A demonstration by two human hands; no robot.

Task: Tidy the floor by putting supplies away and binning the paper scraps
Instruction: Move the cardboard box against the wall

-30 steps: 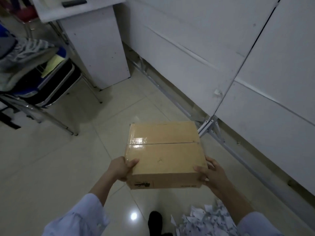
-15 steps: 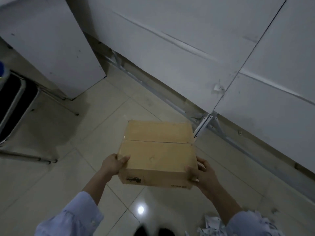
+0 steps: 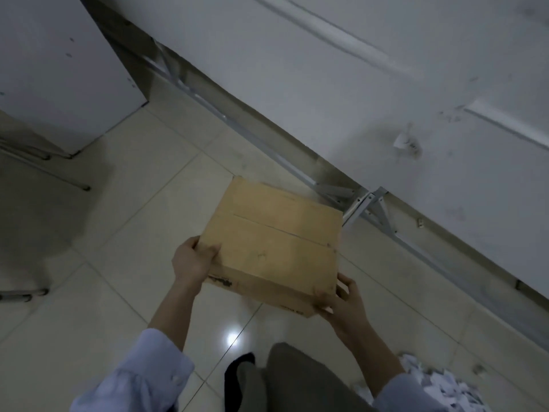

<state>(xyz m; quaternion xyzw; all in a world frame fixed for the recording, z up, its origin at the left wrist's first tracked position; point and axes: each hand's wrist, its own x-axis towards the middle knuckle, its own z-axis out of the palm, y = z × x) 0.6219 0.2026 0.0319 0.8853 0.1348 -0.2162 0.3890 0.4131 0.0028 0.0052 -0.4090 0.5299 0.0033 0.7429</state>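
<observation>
I hold a closed brown cardboard box (image 3: 273,242) above the tiled floor, in front of me near the white wall panel. My left hand (image 3: 193,258) grips its near-left corner, thumb on the top flap. At the near-right corner my right hand (image 3: 341,301) clasps the box from below and the side. The box is tilted, with its right side turned toward me. A pile of white paper scraps (image 3: 442,388) lies on the floor at the bottom right, partly hidden by my right sleeve.
A white cabinet (image 3: 59,69) stands at the upper left, with chair legs (image 3: 41,171) beside it. A metal rail and bracket (image 3: 365,203) run along the base of the wall panel (image 3: 326,84). My trouser leg and dark shoe (image 3: 237,373) are below the box.
The box has swung round in my hands, its right side closer to me, and sits nearer the wall bracket. My view has shifted right; the chair has left the frame.
</observation>
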